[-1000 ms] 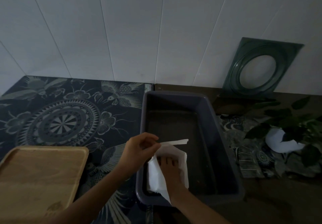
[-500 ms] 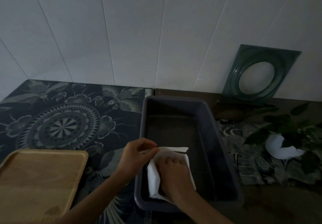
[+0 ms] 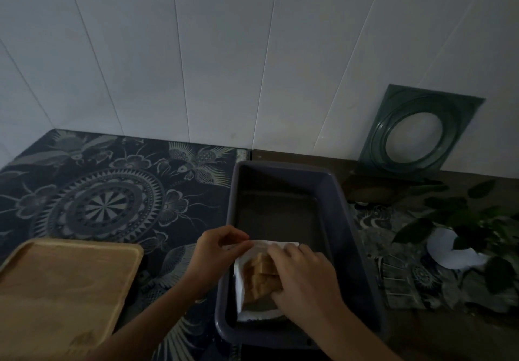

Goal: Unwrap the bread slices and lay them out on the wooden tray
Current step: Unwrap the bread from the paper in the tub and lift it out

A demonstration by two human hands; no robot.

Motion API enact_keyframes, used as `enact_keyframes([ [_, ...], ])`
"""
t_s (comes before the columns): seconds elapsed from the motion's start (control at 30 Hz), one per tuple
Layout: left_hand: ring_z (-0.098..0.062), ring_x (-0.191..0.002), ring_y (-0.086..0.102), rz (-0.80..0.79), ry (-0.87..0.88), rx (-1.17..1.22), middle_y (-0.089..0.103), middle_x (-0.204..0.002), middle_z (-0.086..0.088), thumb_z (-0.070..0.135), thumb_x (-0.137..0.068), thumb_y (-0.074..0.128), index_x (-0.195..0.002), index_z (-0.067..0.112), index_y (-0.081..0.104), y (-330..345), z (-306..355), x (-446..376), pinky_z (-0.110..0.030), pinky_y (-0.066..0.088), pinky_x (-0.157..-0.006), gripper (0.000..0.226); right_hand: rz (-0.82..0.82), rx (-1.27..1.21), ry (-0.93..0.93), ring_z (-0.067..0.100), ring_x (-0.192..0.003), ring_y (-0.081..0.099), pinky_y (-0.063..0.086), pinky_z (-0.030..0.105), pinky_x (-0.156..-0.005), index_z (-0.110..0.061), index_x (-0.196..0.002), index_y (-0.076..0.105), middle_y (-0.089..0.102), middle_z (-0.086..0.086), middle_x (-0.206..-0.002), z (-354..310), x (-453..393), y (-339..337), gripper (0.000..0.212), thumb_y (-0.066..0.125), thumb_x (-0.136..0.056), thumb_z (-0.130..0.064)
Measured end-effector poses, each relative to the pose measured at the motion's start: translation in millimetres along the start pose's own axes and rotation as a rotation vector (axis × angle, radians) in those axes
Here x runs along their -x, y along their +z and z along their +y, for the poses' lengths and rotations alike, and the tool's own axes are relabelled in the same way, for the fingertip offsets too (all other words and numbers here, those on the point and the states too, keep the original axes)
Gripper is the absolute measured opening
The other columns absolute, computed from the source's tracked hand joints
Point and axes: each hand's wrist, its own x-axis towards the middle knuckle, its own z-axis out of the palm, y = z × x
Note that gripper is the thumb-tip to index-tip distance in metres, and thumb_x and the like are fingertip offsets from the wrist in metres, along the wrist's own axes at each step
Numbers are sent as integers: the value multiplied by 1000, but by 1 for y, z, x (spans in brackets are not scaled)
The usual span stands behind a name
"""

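A stack of tan bread slices [image 3: 258, 278] lies in white wrapping paper [image 3: 240, 285] at the near end of a dark purple plastic tub [image 3: 348, 220]. My left hand [image 3: 216, 251] pinches the paper's top left edge at the tub's left rim. My right hand [image 3: 306, 279] lies over the right side of the bread, fingers closed around the stack; the slices' right half is hidden under it. The wooden tray [image 3: 64, 290] sits bare at the lower left, apart from both hands.
A dark patterned cloth [image 3: 106, 197] covers the counter left of the tub. A green square frame [image 3: 415, 136] leans on the white panelled wall. A leafy plant in a white pot [image 3: 455, 254] stands at the right.
The paper has been peeled back so the bread now shows. My right hand came out from under the paper and now grips the slices. The left hand stays on the paper's edge.
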Motion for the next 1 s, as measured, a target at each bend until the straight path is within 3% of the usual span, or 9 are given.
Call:
enact_keyframes([
  [0.2, -9, -85, 76, -28, 18, -40, 80, -88, 6, 24, -86, 79, -89, 30, 80, -2, 2, -2, -29, 62, -80, 7, -19, -159, 71, 9, -92, 54, 43, 31, -72, -42, -109, 44, 56, -15, -102, 17, 0, -48, 48, 75, -76, -58],
  [0.3, -9, -83, 76, -61, 53, -77, 80, -86, 4, 21, -94, 70, -95, 25, 79, -1, 8, 0, -27, 60, -78, 10, 27, -200, 67, 2, -85, 58, 50, 25, -74, -41, -105, 49, 59, -16, -96, 26, -1, -72, 45, 76, -76, -60],
  [0.37, -9, -79, 75, -55, 52, -90, 79, -83, 3, 18, -96, 66, -96, 22, 79, 1, 13, 1, -25, 58, -75, 13, 73, -221, 50, 0, -80, 59, 44, 16, -68, -41, -105, 53, 61, -18, -93, 33, -1, -88, 42, 78, -75, -57],
  [0.5, 1, -75, 71, -73, 78, -149, 77, -79, 9, 17, -97, 65, -94, 27, 78, -3, 23, 5, -18, 51, -71, 17, 96, -294, 22, -5, -80, 60, 46, 17, -67, -43, -105, 55, 61, -23, -89, 44, -5, -116, 44, 81, -72, -56],
  [0.57, -1, -77, 71, -95, 105, -179, 77, -83, 8, 23, -96, 66, -96, 26, 78, -7, 31, 8, -30, 56, -73, 13, 110, -343, 23, -4, -84, 61, 48, 19, -67, -42, -103, 58, 64, -21, -92, 48, -9, -127, 45, 82, -68, -56],
  [0.67, -10, -106, 71, -189, 118, -201, 77, -112, 6, 22, -91, 69, -116, 27, 73, -18, 44, 11, -48, 56, -98, 26, 122, -450, 23, -4, -88, 64, 53, 24, -73, -39, -102, 65, 68, -21, -95, 50, -16, -140, 47, 82, -62, -55],
  [0.77, -11, -138, 51, -388, 90, 28, 56, -149, 10, 15, -87, 64, -144, 33, 52, -33, 57, 16, -51, 40, -116, 61, 118, -538, -7, -3, -92, 66, 54, 24, -76, -38, -108, 68, 71, -20, -99, 47, -22, -148, 51, 83, -61, -53],
  [0.83, -10, -148, 38, -482, 124, 256, 42, -160, 14, 10, -92, 62, -152, 36, 41, -42, 64, 21, -48, 34, -119, 69, 114, -590, -28, -2, -94, 67, 55, 25, -78, -38, -111, 69, 72, -19, -102, 43, -26, -151, 56, 81, -59, -56],
  [1.0, -21, -139, 53, -362, 208, 402, 58, -148, -3, 26, -93, 73, -144, 24, 51, -58, 70, 24, -27, 49, -107, 56, 79, -731, -35, 7, -98, 71, 61, 44, -89, -37, -109, 71, 75, -12, -106, 27, -39, -150, 61, 81, -54, -62],
])
